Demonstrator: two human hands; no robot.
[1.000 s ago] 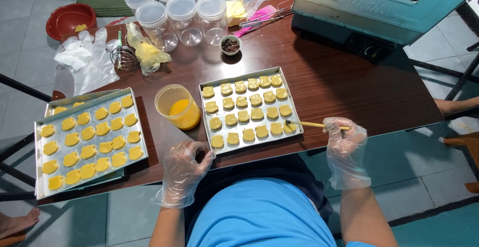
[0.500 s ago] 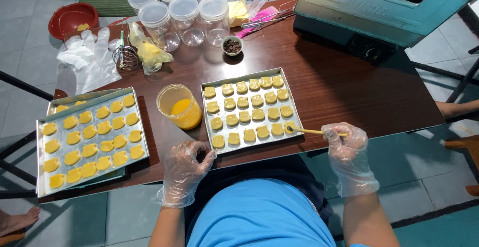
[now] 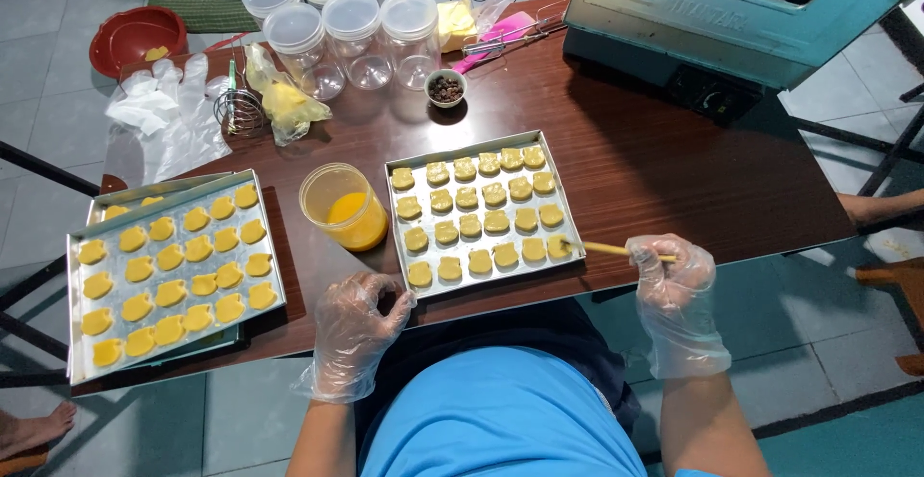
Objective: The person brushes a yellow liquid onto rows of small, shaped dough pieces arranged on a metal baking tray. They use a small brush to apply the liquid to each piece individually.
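Two baking trays [image 3: 568, 209] – six lidded jars [image 3: 351, 29], two gloved hands [image 3: 358, 328]

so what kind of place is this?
Likely a home baking setup, not a commercial kitchen: a dark wooden table on tiled floor, trays of unbaked cookies, a small blue-green tabletop oven, and empty plastic jars.

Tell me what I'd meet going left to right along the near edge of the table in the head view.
Tray of yellow cookies → left hand → jar of yellow glaze → tray of paler cookies → brush → right hand.
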